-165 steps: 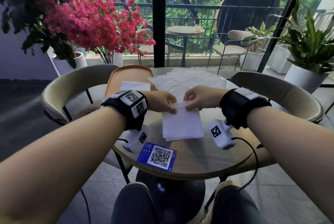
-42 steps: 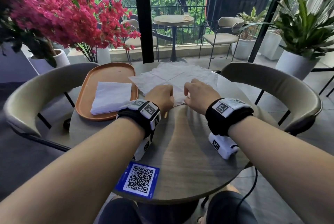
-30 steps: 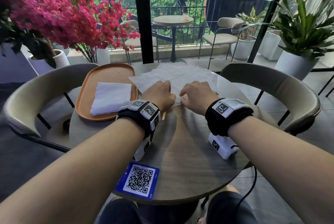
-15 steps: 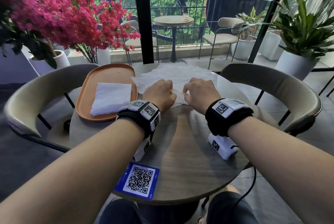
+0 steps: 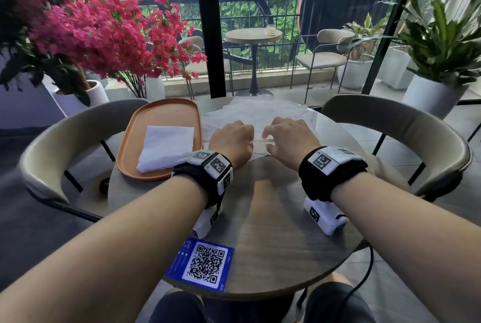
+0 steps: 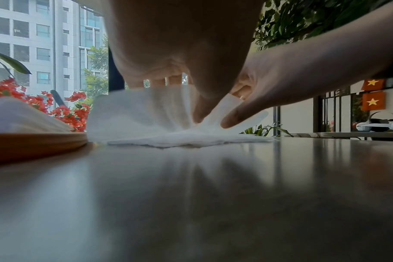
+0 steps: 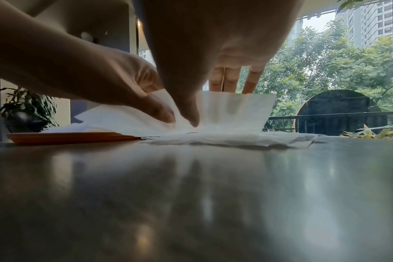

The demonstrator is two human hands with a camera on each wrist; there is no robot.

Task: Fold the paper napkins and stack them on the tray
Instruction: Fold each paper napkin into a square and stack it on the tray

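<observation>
An orange oval tray (image 5: 161, 114) lies on the left of the round table, with a folded white napkin (image 5: 166, 148) on it. Several unfolded napkins (image 5: 260, 111) are spread at the table's far middle. My left hand (image 5: 244, 139) and right hand (image 5: 270, 140) sit side by side at the near edge of that pile. Each pinches the top napkin's near edge between thumb and fingers. In the left wrist view the raised napkin (image 6: 135, 115) stands up off the pile. The right wrist view shows the same sheet (image 7: 233, 109) lifted, with fingers behind it.
A blue QR card (image 5: 205, 262) lies at the table's near edge. Two beige curved chairs (image 5: 65, 135) (image 5: 406, 124) flank the table. Red flowers and potted plants stand behind, before a glass wall.
The folded napkin held 5.5 s ago now lies on the tray. Over the last second both hands took hold of the top napkin's near edge, raised it and moved slightly apart.
</observation>
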